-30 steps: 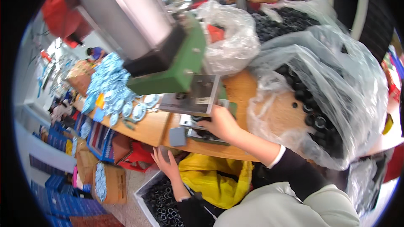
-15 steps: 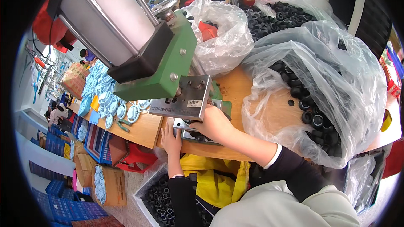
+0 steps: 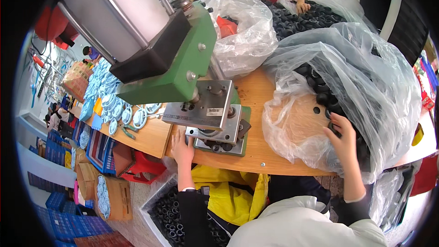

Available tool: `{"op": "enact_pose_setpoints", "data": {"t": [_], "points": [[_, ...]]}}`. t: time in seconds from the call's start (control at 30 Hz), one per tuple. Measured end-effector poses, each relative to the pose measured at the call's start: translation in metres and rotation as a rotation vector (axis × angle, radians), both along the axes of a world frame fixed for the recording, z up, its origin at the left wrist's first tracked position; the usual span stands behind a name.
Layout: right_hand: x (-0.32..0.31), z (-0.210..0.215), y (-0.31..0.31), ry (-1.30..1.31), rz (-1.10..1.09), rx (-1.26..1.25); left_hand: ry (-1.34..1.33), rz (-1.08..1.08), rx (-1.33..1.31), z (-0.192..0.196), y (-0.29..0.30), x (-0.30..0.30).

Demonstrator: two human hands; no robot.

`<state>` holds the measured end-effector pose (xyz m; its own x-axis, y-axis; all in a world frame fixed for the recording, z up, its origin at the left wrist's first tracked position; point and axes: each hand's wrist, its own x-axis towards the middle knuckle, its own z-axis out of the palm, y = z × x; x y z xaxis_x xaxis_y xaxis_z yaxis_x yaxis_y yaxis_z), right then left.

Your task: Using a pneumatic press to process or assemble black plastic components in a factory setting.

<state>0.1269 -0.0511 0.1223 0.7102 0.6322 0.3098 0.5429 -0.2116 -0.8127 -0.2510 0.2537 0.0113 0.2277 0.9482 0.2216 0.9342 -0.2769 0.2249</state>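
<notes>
My right hand (image 3: 344, 139) is at the mouth of a clear plastic bag (image 3: 292, 137), with thumb and fingers pinched round a black wheel-like ring (image 3: 335, 129). More of these black round pieces (image 3: 323, 98) lie in a row inside the bag. My left hand (image 3: 183, 148) rests at the table's edge, fingers stretched out, against the left side of a green bench press. Beside it is the press's metal lower fixture (image 3: 219, 144), below a steel upper block (image 3: 199, 112). What lies between the fixture's plates is mostly hidden.
The press's green arm (image 3: 173, 68) overhangs the wooden table (image 3: 256, 110). Below the edge stands a white bin of black rings (image 3: 171, 212). Light-blue parts (image 3: 109, 105) and green-handled pliers (image 3: 128, 132) lie left. Across the table, a person's hand (image 3: 302, 7) touches a black heap.
My right hand has left the press fixture, moved right to the bag, and taken hold of a black ring. My left hand stays by the press. A co-worker's hand has come onto the far heap.
</notes>
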Motion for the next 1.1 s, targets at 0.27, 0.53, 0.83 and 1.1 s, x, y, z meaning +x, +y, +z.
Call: {"op": "enact_pose_setpoints", "data": {"t": [0.27, 0.53, 0.83, 1.1], "points": [[0.026, -0.046, -0.052, -0.272, -0.009, -0.546, 0.023, -0.026, 0.100, -0.007, 0.002, -0.015], [0.039, -0.039, -0.058, -0.360, -0.141, -0.539, -0.682, -0.121, 0.241, -0.025, 0.015, -0.001], [0.038, -0.057, -0.041, -0.538, -0.345, -0.485, -0.955, -0.417, 0.205, 0.086, -0.036, 0.092], [0.009, -0.003, -0.023, -0.205, -0.152, -0.200, -1.066, -0.300, 0.144, 0.108, -0.052, 0.129]]}}
